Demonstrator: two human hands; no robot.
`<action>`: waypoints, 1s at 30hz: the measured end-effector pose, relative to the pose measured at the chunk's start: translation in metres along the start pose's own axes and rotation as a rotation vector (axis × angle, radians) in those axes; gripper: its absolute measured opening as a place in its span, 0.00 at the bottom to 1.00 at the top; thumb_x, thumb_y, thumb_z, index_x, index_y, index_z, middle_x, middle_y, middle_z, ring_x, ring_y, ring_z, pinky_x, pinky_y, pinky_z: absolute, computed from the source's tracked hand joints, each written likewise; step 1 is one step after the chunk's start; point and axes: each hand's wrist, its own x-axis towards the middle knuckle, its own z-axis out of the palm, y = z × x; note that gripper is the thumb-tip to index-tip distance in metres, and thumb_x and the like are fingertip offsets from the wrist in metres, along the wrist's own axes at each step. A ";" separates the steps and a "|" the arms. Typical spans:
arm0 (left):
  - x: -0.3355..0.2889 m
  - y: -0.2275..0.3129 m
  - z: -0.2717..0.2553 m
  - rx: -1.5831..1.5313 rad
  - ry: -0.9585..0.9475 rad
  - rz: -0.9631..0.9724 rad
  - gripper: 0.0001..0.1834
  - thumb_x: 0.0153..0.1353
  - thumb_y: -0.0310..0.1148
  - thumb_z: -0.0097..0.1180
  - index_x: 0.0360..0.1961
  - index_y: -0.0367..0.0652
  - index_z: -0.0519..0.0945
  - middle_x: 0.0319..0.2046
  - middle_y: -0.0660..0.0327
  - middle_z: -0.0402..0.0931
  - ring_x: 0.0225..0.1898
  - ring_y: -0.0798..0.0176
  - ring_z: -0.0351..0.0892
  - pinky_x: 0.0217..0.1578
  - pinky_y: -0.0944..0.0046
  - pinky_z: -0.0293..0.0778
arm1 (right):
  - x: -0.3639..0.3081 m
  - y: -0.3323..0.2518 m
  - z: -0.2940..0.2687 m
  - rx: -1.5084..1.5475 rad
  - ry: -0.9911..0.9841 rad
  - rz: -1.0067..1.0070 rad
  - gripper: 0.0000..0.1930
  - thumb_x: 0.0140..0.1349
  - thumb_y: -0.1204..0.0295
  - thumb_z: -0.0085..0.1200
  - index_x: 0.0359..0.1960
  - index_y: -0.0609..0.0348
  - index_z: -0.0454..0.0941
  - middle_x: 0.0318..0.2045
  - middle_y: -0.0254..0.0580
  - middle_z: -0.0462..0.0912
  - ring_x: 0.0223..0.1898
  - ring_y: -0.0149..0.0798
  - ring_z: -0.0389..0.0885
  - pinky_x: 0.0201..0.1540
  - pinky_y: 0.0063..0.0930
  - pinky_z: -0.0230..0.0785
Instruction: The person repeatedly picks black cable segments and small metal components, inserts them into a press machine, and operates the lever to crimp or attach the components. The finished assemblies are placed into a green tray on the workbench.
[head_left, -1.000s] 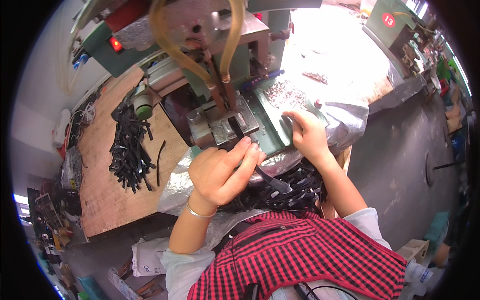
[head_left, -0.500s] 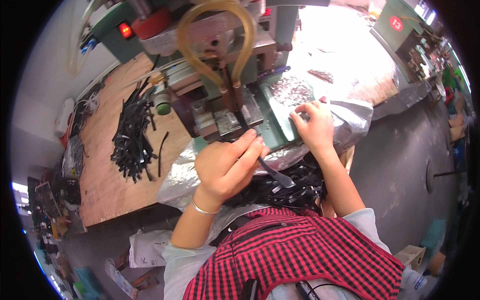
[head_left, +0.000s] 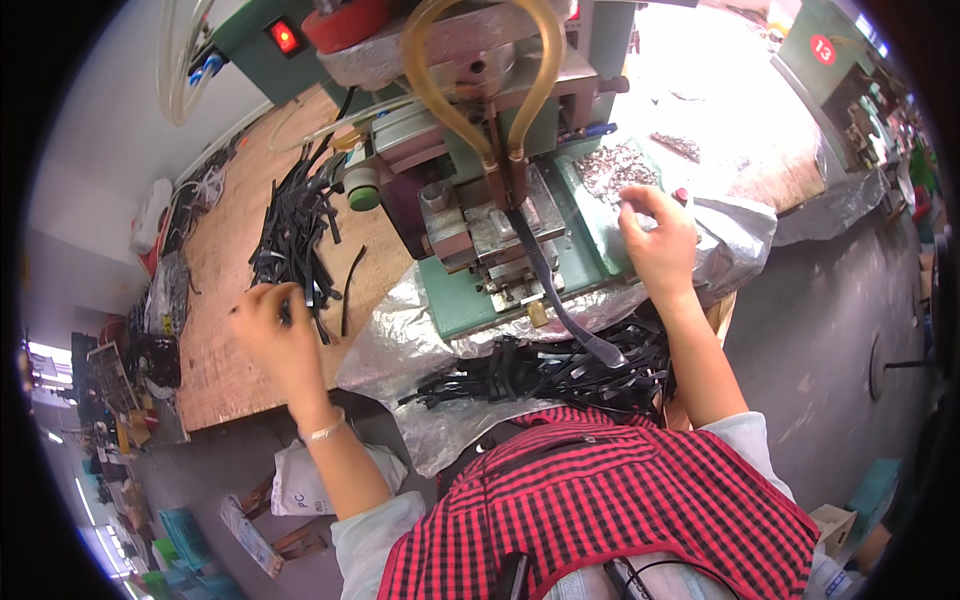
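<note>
A black eyeglass temple sits with one end in the metal fixture, below the copper tips of a bench machine. Its wide curved end hangs free toward me; neither hand touches it. My left hand is over the wooden table, fingers curled but apart, beside a pile of black temples. I make out nothing held in it. At the right, my right hand is at a green tray of small metal pieces. Its thumb and forefinger are pinched together; anything between them is too small to tell.
More black temples lie on silver foil in front of me. A loose strip rests on the wooden table. Yellow hoses loop above the fixture. Another green machine stands far right.
My left hand has let go of the temple in the fixture and moved left to the pile. My right hand stays by the tray. The whole view has shifted slightly.
</note>
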 end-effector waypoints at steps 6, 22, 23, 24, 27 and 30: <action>-0.037 -0.007 0.110 0.296 -0.182 -0.014 0.06 0.53 0.32 0.65 0.30 0.41 0.87 0.41 0.55 0.80 0.48 0.47 0.77 0.46 0.48 0.72 | -0.003 0.004 0.003 0.034 -0.030 0.015 0.08 0.59 0.77 0.63 0.41 0.59 0.87 0.37 0.44 0.89 0.39 0.45 0.89 0.46 0.35 0.79; 0.016 -0.024 0.134 -0.029 -0.438 -0.127 0.13 0.58 0.32 0.68 0.43 0.39 0.90 0.38 0.49 0.89 0.39 0.48 0.89 0.43 0.55 0.81 | 0.003 -0.067 -0.023 0.285 -0.015 -0.138 0.07 0.60 0.83 0.66 0.40 0.62 0.87 0.36 0.45 0.89 0.40 0.44 0.87 0.48 0.34 0.76; 0.016 -0.026 0.146 -0.005 -0.477 -0.093 0.13 0.55 0.33 0.69 0.40 0.39 0.90 0.37 0.49 0.89 0.38 0.48 0.89 0.43 0.55 0.82 | 0.013 -0.080 -0.014 0.320 -0.033 -0.203 0.07 0.59 0.82 0.66 0.39 0.61 0.87 0.36 0.44 0.89 0.39 0.46 0.87 0.46 0.35 0.76; 0.019 -0.023 0.146 -0.056 -0.507 -0.110 0.13 0.54 0.32 0.69 0.40 0.39 0.90 0.36 0.49 0.89 0.38 0.48 0.89 0.43 0.55 0.82 | 0.021 -0.087 -0.002 0.359 -0.015 -0.268 0.07 0.59 0.82 0.65 0.39 0.61 0.87 0.35 0.45 0.88 0.39 0.46 0.86 0.45 0.36 0.76; 0.018 -0.014 0.145 -0.197 -0.583 -0.119 0.11 0.53 0.30 0.69 0.38 0.38 0.90 0.33 0.49 0.89 0.36 0.51 0.89 0.41 0.56 0.81 | 0.024 -0.096 0.028 0.499 -0.050 -0.146 0.11 0.59 0.82 0.64 0.44 0.62 0.85 0.38 0.45 0.88 0.40 0.45 0.87 0.47 0.35 0.77; 0.007 -0.002 0.121 -0.255 -0.650 -0.177 0.12 0.57 0.34 0.68 0.40 0.41 0.89 0.35 0.50 0.89 0.39 0.47 0.89 0.44 0.54 0.81 | 0.015 -0.108 0.033 0.582 -0.023 -0.029 0.16 0.60 0.81 0.64 0.50 0.63 0.81 0.40 0.42 0.88 0.42 0.37 0.87 0.49 0.30 0.77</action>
